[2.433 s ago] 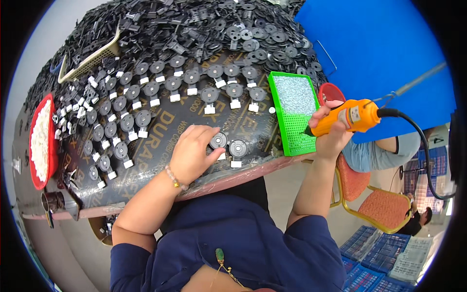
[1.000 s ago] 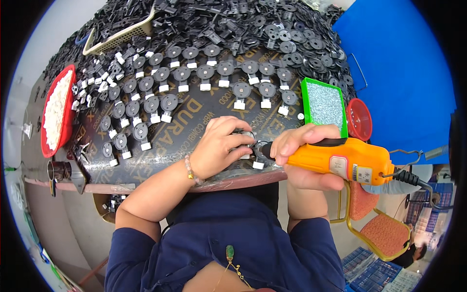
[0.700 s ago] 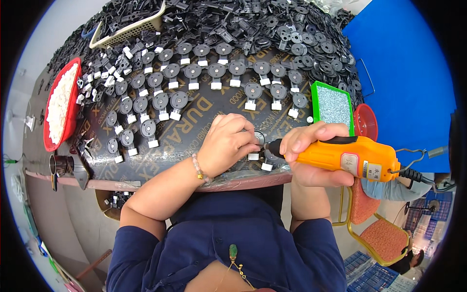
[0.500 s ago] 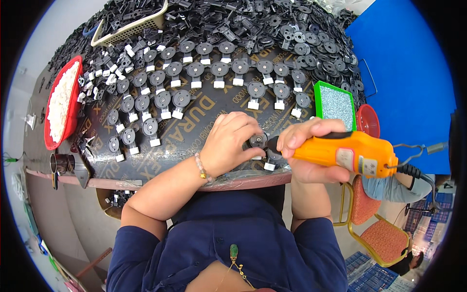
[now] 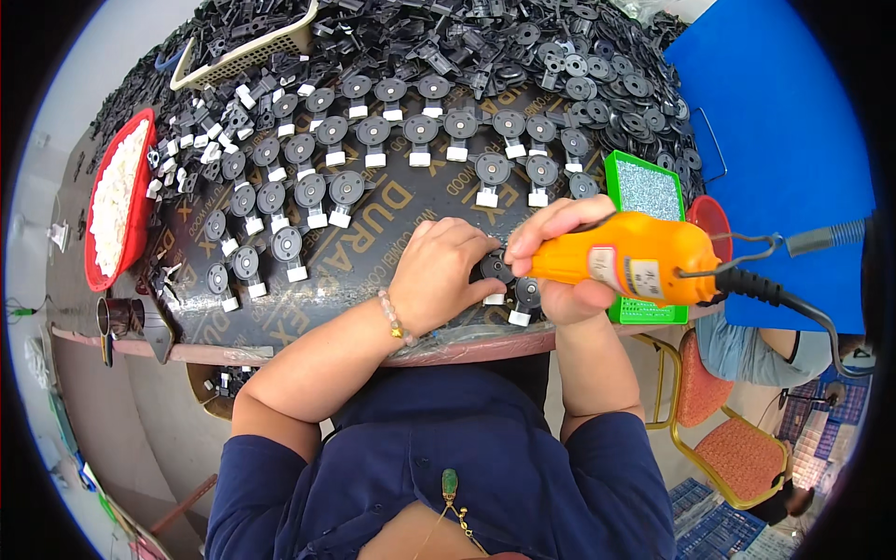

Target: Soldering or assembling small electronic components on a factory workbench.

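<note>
My right hand (image 5: 565, 266) grips an orange corded electric screwdriver (image 5: 644, 257); its tip is hidden behind my fingers, beside my left hand. Thumb and fingers of my left hand (image 5: 439, 271) close round a black disc-shaped part (image 5: 496, 269) with a white block below it, lying at the table's near side. Just right of that stands a similar black disc part (image 5: 526, 295) with a white foot, partly under the right hand. Several more such assemblies (image 5: 422, 136) are set out in rows beyond my hands, each with a white block towards me.
A green tray (image 5: 679, 315) of small silvery pieces and a red bowl (image 5: 709, 222) stand at the right. On the left is a red basket (image 5: 149, 201) of white pieces. Loose black parts (image 5: 448, 47) heap along the back, around a cream basket (image 5: 252, 63). The screwdriver's cord (image 5: 812, 313) trails right.
My right hand has shifted slightly left and up, and the screwdriver's rear end has swung left, uncovering more of the green tray. The left hand stays nearly still on the black disc part.
</note>
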